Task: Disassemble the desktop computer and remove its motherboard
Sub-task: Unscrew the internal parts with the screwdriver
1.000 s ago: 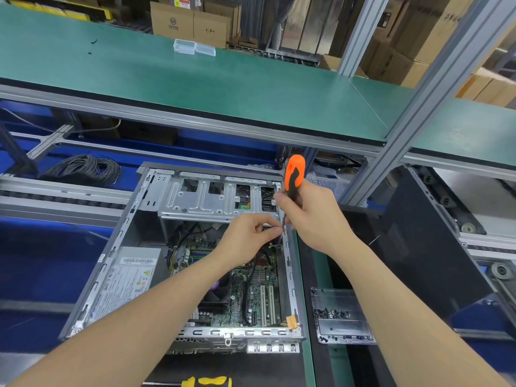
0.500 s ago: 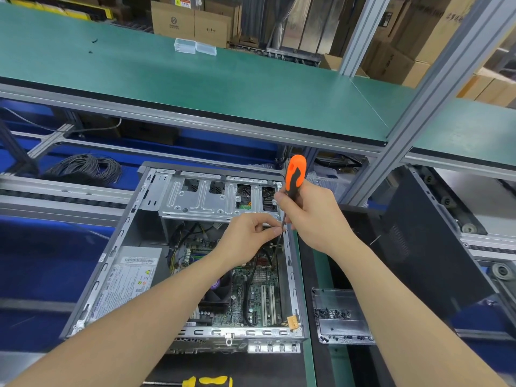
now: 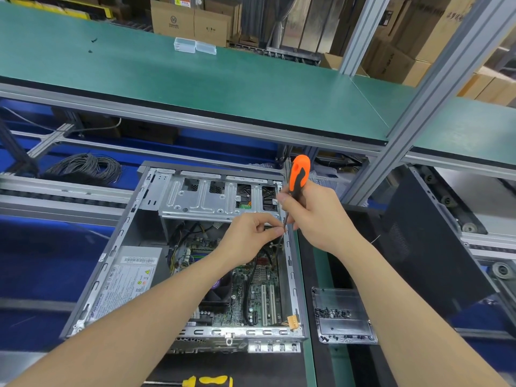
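Observation:
An open grey desktop case (image 3: 111, 255) lies on its side on the bench. Inside it I see the green motherboard (image 3: 259, 297), a silver power supply (image 3: 128, 277) at the left and a metal drive cage (image 3: 206, 199) at the far end. My right hand (image 3: 318, 216) grips an orange-and-black screwdriver (image 3: 299, 171), held nearly upright, its shaft pointing down at the case's right wall just below the drive cage. My left hand (image 3: 248, 236) pinches the shaft near the tip with thumb and forefinger. The tip itself is hidden by my fingers.
A clear plastic screw tray (image 3: 343, 317) with several dark screws lies right of the case. The black side panel (image 3: 430, 241) leans at the right. A yellow-and-black screwdriver (image 3: 206, 381) lies at the front edge. A green shelf (image 3: 195, 79) overhangs the far side; coiled cables (image 3: 83, 169) lie far left.
Both hands and the screwdriver stay at the same spot by the case's right wall. The screwdriver handle has shifted very slightly.

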The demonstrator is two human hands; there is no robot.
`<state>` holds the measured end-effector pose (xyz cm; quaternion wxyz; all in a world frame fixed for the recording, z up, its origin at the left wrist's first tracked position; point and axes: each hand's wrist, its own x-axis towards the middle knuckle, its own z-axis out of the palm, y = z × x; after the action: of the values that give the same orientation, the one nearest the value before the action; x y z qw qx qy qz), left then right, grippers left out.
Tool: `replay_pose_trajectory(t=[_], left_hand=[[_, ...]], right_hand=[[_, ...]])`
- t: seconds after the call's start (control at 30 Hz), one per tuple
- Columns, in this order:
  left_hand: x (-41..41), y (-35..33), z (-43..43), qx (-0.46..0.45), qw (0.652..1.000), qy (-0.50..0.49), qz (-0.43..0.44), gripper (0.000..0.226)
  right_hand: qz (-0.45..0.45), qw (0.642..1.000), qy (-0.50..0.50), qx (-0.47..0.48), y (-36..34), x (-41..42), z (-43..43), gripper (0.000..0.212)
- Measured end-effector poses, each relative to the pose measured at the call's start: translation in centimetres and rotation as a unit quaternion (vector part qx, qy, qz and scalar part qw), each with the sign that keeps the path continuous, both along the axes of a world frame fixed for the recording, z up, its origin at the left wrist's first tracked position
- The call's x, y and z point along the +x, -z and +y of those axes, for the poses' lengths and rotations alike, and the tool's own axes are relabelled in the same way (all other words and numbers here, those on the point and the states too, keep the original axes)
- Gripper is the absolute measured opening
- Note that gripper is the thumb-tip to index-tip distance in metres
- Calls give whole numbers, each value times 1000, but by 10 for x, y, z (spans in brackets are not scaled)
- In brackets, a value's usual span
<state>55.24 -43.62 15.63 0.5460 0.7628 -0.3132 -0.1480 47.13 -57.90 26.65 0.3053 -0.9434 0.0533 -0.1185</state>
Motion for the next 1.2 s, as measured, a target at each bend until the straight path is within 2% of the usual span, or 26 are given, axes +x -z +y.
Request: replay_pose_trajectory(t=[0.2,0.3,0.37,0.5,0.63,0.77,0.87,0.97,1.07,1.2], left_hand=[[0,0,1,-3,999,32,-2,10],[0,0,1,-3,998,68,-17,24],[1,1,0,1,998,57,-23,18],[1,4,0,-3,999,43,-14,10],[1,2,-2,-16,999,42,-1,10],[1,11,2,34,998,54,-25,10],[1,22,3,42,998,29,-23,14],[4,35,3,122,991,20,-42,30],[1,48,4,262,956,102,-79,37],[4,57,-9,328,930,128,-109,42]], right_hand=[[40,998,-44,15,-2,-1,-9,5],[90,992,-84,27,-8,1,-12,10],[100,990,-97,16,-10,2,-12,12],[63,993,-92,-40,-15,1,-8,11],[23,996,-83,-38,-19,0,-2,19],[-18,998,-57,-27,-12,-4,0,20],[-44,998,-35,-7,-3,-7,1,21],[-78,997,-13,-10,7,-10,2,19],[-94,996,7,-5,14,-12,3,18],[-92,996,15,6,19,-13,5,17]])
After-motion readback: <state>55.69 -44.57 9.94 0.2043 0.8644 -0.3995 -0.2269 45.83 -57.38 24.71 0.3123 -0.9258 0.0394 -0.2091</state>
